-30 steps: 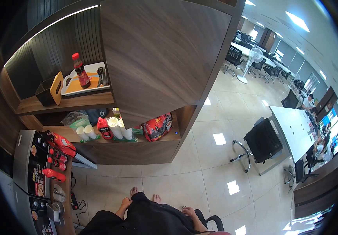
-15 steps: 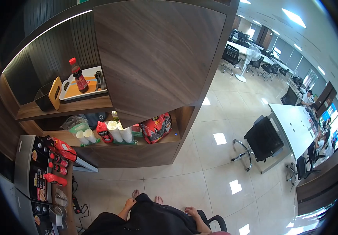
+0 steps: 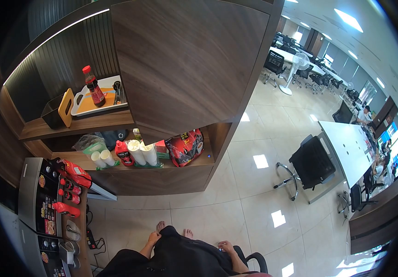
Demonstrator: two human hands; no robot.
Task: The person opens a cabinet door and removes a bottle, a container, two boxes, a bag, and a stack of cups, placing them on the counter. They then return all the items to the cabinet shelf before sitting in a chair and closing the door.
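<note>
My left hand (image 3: 154, 237) rests on the black cloth (image 3: 185, 254) over my lap, at its left edge near the knee; its fingers are curled, and what they hold, if anything, is too small to make out. On the right side of my lap lies my right hand (image 3: 225, 246), beside the arm of a black chair (image 3: 256, 259). Its fingers look bent, and I cannot tell whether anything is in them. My bare feet (image 3: 188, 233) show on the tiled floor beyond the cloth.
Wooden shelves (image 3: 106, 117) hold a sauce bottle (image 3: 94, 87), a tray, cups and a red bag (image 3: 185, 147). Left stands a counter with red bottles (image 3: 66, 209) and metal appliances (image 3: 35, 198). An office chair (image 3: 312, 161) and white table (image 3: 346, 147) are right; people sit behind.
The view has shifted very slightly, so the shelves and chair sit a little differently in the frame. Both hands stay in the same places on my lap.
</note>
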